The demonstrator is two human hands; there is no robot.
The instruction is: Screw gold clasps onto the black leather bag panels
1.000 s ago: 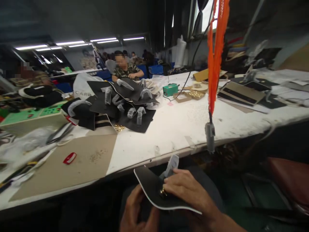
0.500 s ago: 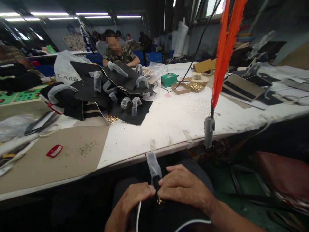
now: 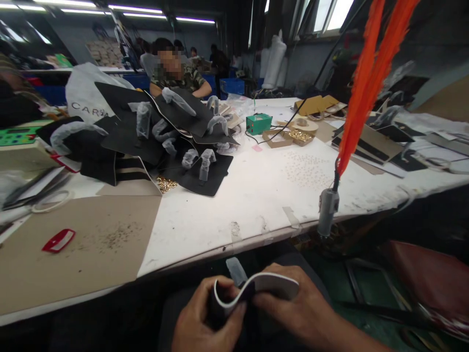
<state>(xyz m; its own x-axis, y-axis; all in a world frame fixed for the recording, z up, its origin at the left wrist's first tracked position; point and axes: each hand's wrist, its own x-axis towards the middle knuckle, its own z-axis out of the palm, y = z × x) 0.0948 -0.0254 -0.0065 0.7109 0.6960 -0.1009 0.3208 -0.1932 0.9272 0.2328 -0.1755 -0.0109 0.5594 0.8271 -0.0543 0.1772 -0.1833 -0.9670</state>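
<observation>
Over my lap, just below the table edge, a black bag panel (image 3: 224, 309) with a white edge is bent into a wave between my hands. My left hand (image 3: 210, 318) is closed around its curled left side, thumb on the near face. On the right side, my right hand (image 3: 289, 303) grips the panel, fingers behind and thumb in front. A plastic-wrapped handle (image 3: 236, 271) sticks up behind the panel between both hands. The gold fitting on the panel is hidden now.
Black bag panels (image 3: 146, 132) with wrapped handles are heaped on the white table (image 3: 205, 230), beside gold hardware (image 3: 166, 184). A grey electric screwdriver (image 3: 328, 212) hangs from orange cord (image 3: 370, 93) at right. A red tool-like piece (image 3: 58, 240) lies left. Across the table sits a person (image 3: 183, 73).
The panel, which lay flat with its gold fitting showing, is now lifted and bent, its white edge curving upward. Both hands have shifted their grip to its sides. The view has turned slightly.
</observation>
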